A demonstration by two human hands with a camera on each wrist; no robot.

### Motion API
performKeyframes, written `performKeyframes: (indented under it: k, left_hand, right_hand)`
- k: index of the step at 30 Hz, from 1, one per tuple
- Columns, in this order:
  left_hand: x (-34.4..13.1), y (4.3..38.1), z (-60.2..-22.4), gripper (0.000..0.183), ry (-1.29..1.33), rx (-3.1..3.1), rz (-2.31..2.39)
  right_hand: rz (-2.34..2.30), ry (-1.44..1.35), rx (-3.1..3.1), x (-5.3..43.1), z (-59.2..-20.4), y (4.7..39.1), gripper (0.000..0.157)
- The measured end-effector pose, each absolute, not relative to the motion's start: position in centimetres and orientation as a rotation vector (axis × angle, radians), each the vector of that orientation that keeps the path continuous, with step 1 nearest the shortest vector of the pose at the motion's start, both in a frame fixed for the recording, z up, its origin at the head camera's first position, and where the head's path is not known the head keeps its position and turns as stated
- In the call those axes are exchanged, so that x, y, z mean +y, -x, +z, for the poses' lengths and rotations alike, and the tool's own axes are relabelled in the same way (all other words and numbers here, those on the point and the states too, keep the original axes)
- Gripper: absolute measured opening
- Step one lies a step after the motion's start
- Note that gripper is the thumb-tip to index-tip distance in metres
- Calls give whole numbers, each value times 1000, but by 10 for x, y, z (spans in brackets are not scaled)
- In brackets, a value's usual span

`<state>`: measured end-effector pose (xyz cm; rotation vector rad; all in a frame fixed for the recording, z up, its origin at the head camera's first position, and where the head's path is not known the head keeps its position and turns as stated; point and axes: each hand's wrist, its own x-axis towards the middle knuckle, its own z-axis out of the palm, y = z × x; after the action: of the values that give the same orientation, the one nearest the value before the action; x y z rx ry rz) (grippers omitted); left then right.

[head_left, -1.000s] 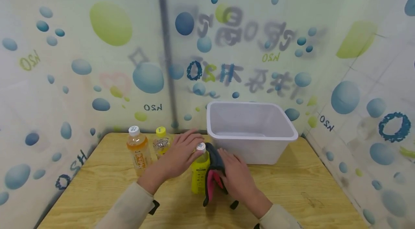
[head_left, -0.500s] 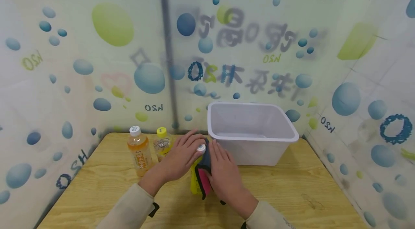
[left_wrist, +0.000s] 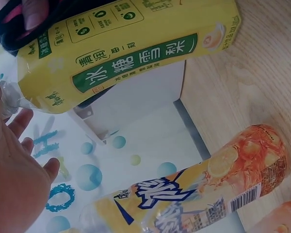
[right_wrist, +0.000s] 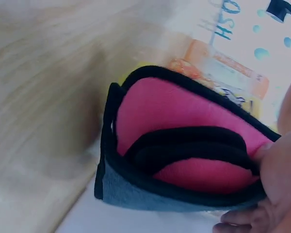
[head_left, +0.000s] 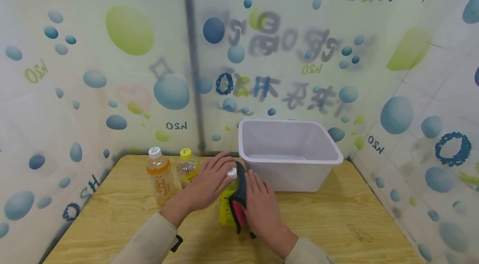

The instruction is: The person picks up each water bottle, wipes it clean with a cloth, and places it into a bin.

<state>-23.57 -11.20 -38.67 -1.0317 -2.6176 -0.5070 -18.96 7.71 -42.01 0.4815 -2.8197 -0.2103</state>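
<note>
A bottle of yellow drink (head_left: 226,210) with a white cap stands on the table. My left hand (head_left: 210,181) lies over its top, thumb and fingers around the neck; in the left wrist view its yellow label (left_wrist: 140,58) faces me. Directly right of the bottle is a grey padded wrap (head_left: 241,187) with black edging and pink lining. My right hand (head_left: 264,210) grips it at the near right, with the thumb (right_wrist: 277,162) inside the edge and fingers outside. The right wrist view looks into the pink folds, where a second black-edged flap shows.
A white plastic bin (head_left: 290,172) stands behind and right of my hands, near the patterned wall (head_left: 284,72). To the left are an orange-drink bottle (head_left: 161,185) with a white cap and a yellow-capped bottle (head_left: 186,167), all on the wooden table (head_left: 344,222).
My right hand has brought the wrap leftward against the yellow-drink bottle, then eased back slightly right. The wrap's spread opening has narrowed. My left hand stays at the bottle's neck.
</note>
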Motion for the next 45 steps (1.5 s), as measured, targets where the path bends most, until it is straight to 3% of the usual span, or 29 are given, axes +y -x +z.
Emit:
performKeyframes:
  k: [14,25,37,45]
  left_hand:
    - [-111,235,-389,39,1019,-2620,-523]
    - [-113,233,-390,38,1009,-2616,-547]
    - [-114,232,-392,37,1009,-2591,-537]
    - [-115,231,-391,36,1021,-2578,-524]
  right_hand:
    - [-367,-479,-3011,73,-483,198,67]
    - [-555,-532,-3012,72,-510,196,62]
    - [-88,-447,-3013,76,-484,196,72]
    - [30,-468,-2803,82,-447,194,66]
